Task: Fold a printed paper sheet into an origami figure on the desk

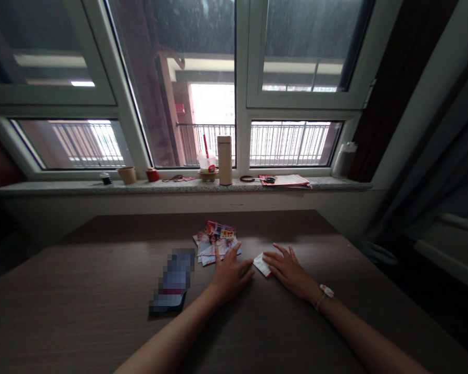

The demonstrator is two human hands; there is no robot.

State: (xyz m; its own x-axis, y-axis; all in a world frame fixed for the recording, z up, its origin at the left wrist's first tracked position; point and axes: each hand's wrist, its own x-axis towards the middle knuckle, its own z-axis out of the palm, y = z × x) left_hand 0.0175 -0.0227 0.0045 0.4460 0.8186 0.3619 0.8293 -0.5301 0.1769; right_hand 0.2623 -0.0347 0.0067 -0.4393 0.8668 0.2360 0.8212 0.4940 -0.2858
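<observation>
Plainly, from my remote seat, I see both hands resting low over the tabletop (101, 270), between its middle and far edge. The left hand (232, 270) lies palm down, fingers spread apart and clamped on nothing; its forward fingertips reach over the near edge of the cards (217, 243), and its inner fingers come close to the slip (261, 265). My right hand (290, 270) has its fingers apart too, the nearest tips resting on the right side of the slip; I cannot make out its thumb, but I see no pinch. A bracelet (324, 295) circles that wrist.

The slip lies flat between my hands, somewhat right of the midpoint of the far edge, its sides slanted to that edge. I judge that the light touch steadies it, and that it sits there because both hands reach it easily. The cards are loosely fanned in one overlapping heap nearer the far edge, perhaps so that they stay together yet apart from the slip. Toward the left edge, the phone (171, 283), its screen blurred, lies aslant, seemingly set aside to leave room for my forearms. Beyond the far edge, the windowsill (70, 186) bears the bottle (225, 161) and scissors (270, 179).
</observation>
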